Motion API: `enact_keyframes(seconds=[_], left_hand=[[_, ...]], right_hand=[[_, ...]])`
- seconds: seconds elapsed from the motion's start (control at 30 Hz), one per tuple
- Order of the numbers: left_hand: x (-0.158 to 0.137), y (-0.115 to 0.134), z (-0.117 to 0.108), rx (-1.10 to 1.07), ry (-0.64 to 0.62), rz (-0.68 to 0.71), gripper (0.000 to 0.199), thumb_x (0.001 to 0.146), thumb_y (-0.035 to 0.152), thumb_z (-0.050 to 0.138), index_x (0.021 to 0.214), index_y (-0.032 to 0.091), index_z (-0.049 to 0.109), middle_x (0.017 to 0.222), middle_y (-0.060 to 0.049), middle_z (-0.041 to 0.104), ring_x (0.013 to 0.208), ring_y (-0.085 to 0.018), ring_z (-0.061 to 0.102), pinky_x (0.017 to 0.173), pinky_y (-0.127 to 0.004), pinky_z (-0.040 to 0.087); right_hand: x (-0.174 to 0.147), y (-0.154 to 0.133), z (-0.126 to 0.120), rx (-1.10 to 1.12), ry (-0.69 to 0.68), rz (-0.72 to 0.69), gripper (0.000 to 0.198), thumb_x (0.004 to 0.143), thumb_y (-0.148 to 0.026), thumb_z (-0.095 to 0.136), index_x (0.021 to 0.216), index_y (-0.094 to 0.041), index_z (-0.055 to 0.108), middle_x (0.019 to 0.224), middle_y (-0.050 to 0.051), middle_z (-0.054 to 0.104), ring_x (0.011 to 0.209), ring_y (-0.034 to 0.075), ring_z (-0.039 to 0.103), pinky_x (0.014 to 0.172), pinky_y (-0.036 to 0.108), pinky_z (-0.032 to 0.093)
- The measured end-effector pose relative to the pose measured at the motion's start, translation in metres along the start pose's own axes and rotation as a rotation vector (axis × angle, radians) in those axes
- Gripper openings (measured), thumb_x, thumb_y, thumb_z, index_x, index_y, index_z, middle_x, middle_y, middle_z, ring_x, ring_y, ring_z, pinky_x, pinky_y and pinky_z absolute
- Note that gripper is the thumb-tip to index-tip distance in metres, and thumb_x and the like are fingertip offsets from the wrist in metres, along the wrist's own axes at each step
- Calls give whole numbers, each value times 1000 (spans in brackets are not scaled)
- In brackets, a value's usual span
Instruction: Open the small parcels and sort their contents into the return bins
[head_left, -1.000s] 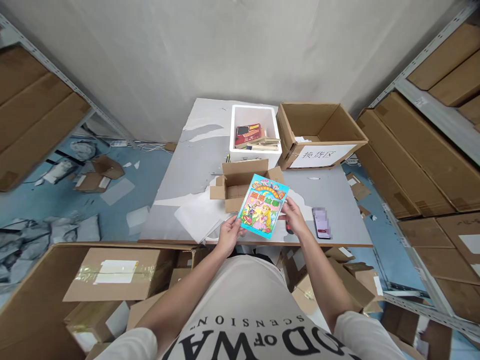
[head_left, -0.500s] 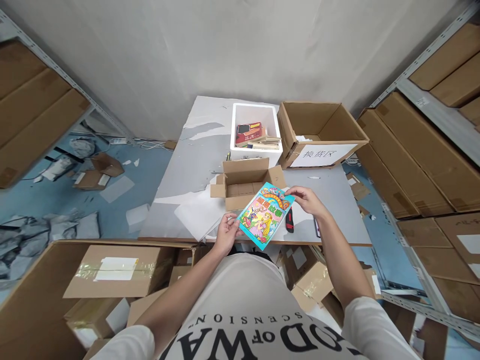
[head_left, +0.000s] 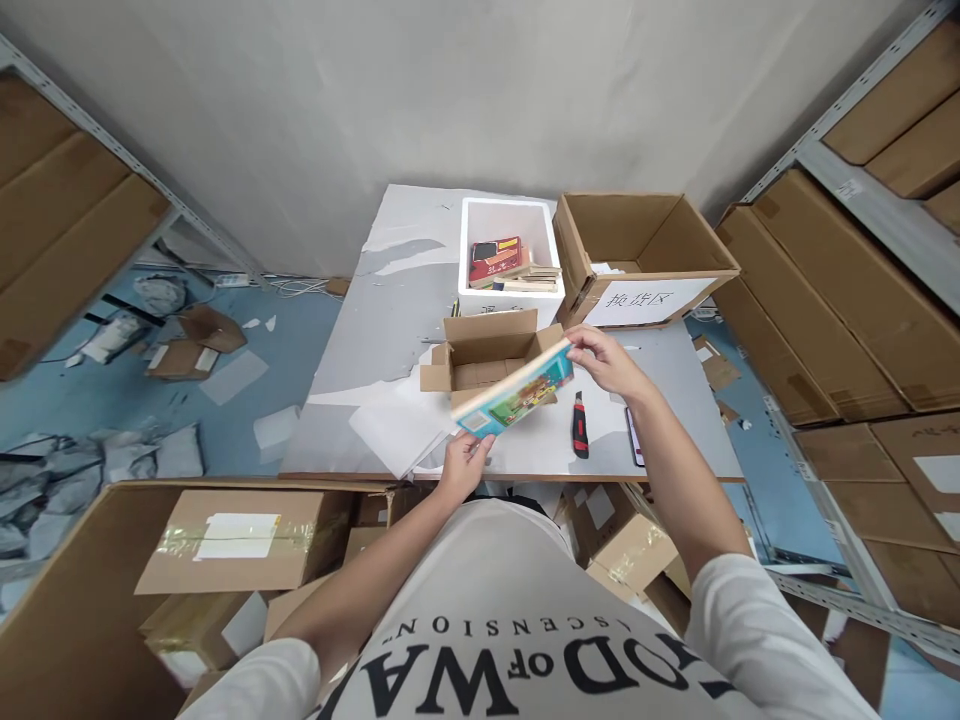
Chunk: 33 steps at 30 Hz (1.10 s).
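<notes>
A thin blue book point(head_left: 517, 390) is tilted in the air between my hands, its pale page edge and part of a colourful cover showing. My left hand point(head_left: 463, 466) is closed on its lower left corner. The upper right corner is pinched by the fingers of my right hand point(head_left: 606, 362). Just behind the book stands an open small cardboard box point(head_left: 491, 332) with its flaps spread; the book hides part of its front. A black and red utility knife point(head_left: 580, 427) lies on the table below my right hand.
A white foam box point(head_left: 510, 301) with several books stands behind the small box. To its right is a large open carton point(head_left: 645, 300) with a handwritten label. White paper point(head_left: 397, 425) and a phone point(head_left: 634, 436) lie on the table point(head_left: 330, 440). Cartons fill a bin point(head_left: 247, 540) at lower left.
The book has turned from its front cover facing me to nearly edge-on, showing its page edge and another side. Both hands still hold it; my right hand has risen slightly.
</notes>
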<state>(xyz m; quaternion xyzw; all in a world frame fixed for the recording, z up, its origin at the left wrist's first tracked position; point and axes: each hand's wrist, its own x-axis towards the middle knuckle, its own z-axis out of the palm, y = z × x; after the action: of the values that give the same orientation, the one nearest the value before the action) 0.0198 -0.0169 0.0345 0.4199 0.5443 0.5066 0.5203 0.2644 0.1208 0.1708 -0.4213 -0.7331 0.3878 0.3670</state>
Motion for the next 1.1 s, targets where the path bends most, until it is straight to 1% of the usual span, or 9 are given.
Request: enact_keyframes(seconds=[0.1, 0.3, 0.4, 0.5, 0.67, 0.73, 0.87, 0.97, 1.1], left_hand=[[1, 7, 4, -149, -22, -58, 33, 74, 48, 68, 88, 20, 60, 81, -2, 67, 80, -18, 66, 78, -34, 54], [-1, 11, 7, -304, -53, -228, 51, 66, 54, 74, 94, 21, 47, 67, 3, 66, 61, -15, 67, 68, -30, 55], [-2, 10, 7, -328, -43, -311, 55, 63, 53, 77, 94, 21, 44, 69, 2, 68, 61, -16, 69, 65, -30, 56], [-4, 7, 9, -347, -43, -339, 54, 62, 52, 78, 91, 21, 45, 71, 2, 69, 66, -18, 71, 69, -32, 57], [-10, 6, 12, -416, -10, -365, 55, 63, 49, 80, 96, 21, 47, 80, 0, 72, 75, -19, 72, 75, -34, 58], [-10, 7, 15, -428, 5, -384, 53, 63, 48, 80, 95, 21, 48, 76, 0, 71, 74, -19, 72, 74, -34, 58], [-6, 6, 25, -451, 15, -444, 47, 65, 43, 80, 91, 19, 50, 75, -1, 71, 76, -19, 72, 78, -35, 57], [-1, 4, 33, -491, -8, -474, 46, 63, 41, 82, 90, 18, 52, 80, -4, 72, 80, -20, 72, 83, -36, 56], [3, 5, 40, -550, -17, -461, 46, 64, 38, 82, 94, 17, 56, 89, -6, 73, 85, -20, 72, 88, -38, 54]], right_hand=[[18, -4, 3, 4, -64, 41, 25, 79, -43, 64, 87, -20, 70, 80, 2, 67, 75, 17, 58, 71, 30, 47], [40, 19, 13, 48, -135, 138, 29, 73, -40, 64, 88, -17, 74, 77, 1, 71, 67, 16, 60, 64, 28, 47], [46, 27, 18, 87, -179, 177, 30, 71, -40, 67, 87, -16, 76, 80, 2, 73, 69, 18, 63, 65, 29, 49], [46, 31, 19, 131, -210, 234, 33, 71, -40, 68, 92, -16, 77, 84, 1, 75, 72, 18, 64, 68, 30, 51], [39, 38, 12, 227, -371, 350, 41, 68, -35, 74, 104, -15, 74, 92, 3, 75, 75, 17, 67, 69, 27, 53], [39, 42, 12, 178, -355, 343, 38, 66, -31, 75, 100, -15, 75, 89, 3, 75, 75, 17, 67, 68, 26, 53], [46, 47, 17, 8, -235, 279, 32, 71, -25, 70, 101, -16, 76, 87, 1, 75, 77, 20, 69, 69, 28, 55], [55, 45, 19, -136, -155, 193, 29, 73, -20, 67, 101, -18, 76, 89, 1, 76, 82, 22, 70, 75, 31, 55], [63, 39, 19, -246, -118, 89, 28, 76, -17, 64, 101, -21, 76, 96, 2, 75, 91, 23, 70, 84, 33, 54]])
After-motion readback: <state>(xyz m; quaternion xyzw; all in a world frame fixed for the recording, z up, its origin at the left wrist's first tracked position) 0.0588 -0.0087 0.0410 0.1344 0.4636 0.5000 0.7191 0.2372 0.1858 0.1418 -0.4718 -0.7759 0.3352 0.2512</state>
